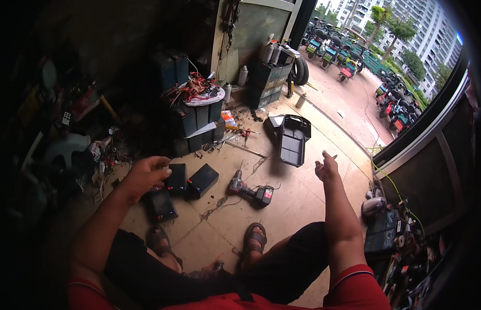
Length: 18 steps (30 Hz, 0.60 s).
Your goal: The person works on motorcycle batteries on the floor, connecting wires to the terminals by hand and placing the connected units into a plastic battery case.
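My left hand (146, 178) hangs over several black box-shaped batteries, its fingers bent and the thumb a little apart, with nothing seen between them. One battery (177, 180) stands beside its fingertips, another (203, 181) lies to the right, and a third (162, 204) is just below the hand. My right hand (327, 166) is raised at the right, fingers curled; a small thin thing pokes out at the fingertips, too small to name. Between the hands a cordless drill (251, 190) rests on the tiles. Beyond it is an open black plastic case (293, 142).
Stacked batteries (199, 119) carry a white dish (205, 96) heaped with wires. Screwdrivers and scraps lie in front. Spray cans (271, 53) top another stack by the doorway. More batteries (381, 231) and a green cable (388, 178) are at the right. Parked scooters (344, 59) stand outside.
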{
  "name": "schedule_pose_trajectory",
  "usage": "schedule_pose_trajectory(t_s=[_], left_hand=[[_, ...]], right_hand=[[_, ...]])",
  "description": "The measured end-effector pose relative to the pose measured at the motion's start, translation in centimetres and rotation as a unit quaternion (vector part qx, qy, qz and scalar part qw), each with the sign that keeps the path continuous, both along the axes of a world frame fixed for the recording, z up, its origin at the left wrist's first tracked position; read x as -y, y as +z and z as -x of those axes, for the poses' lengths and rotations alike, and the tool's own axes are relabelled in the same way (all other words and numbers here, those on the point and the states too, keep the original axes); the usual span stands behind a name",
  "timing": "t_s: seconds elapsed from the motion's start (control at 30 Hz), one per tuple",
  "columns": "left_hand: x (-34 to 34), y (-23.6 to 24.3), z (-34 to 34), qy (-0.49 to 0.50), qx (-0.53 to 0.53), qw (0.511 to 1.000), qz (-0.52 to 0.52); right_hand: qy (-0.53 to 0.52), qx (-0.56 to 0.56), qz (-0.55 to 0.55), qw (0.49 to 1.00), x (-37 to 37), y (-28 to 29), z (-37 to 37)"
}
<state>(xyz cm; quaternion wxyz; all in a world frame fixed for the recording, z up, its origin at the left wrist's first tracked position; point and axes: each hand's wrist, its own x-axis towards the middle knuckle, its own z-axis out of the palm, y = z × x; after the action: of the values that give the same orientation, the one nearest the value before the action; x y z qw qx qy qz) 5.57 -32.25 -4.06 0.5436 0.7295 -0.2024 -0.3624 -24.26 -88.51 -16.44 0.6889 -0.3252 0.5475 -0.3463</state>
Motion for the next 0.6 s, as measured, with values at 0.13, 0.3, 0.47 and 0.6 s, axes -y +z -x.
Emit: schedule_pose_trajectory(t_s=[0.13, 0.3, 0.47, 0.6], left_hand=[[0.2, 0.5, 0.8, -0.023, 0.055, 0.998, -0.016], [0.2, 1.4, 1.8, -0.043, 0.125, 0.991, -0.025], [0.3, 0.4, 1.5, -0.041, 0.126, 0.991, 0.0], [-0.1, 1.6, 2.0, -0.041, 0.143, 0.988, -0.031]], right_hand=[[0.097, -0.018, 0.044, 0.994, -1.9, 0.1, -0.7], [0.268, -0.065, 0.081, 0.958, -5.5, 2.6, -2.3], [0.395, -0.272, 0.249, 0.841, -9.6, 0.1, -4.8], [0.485, -0.289, 0.502, 0.655, -16.3, -2.8, -7.8]])
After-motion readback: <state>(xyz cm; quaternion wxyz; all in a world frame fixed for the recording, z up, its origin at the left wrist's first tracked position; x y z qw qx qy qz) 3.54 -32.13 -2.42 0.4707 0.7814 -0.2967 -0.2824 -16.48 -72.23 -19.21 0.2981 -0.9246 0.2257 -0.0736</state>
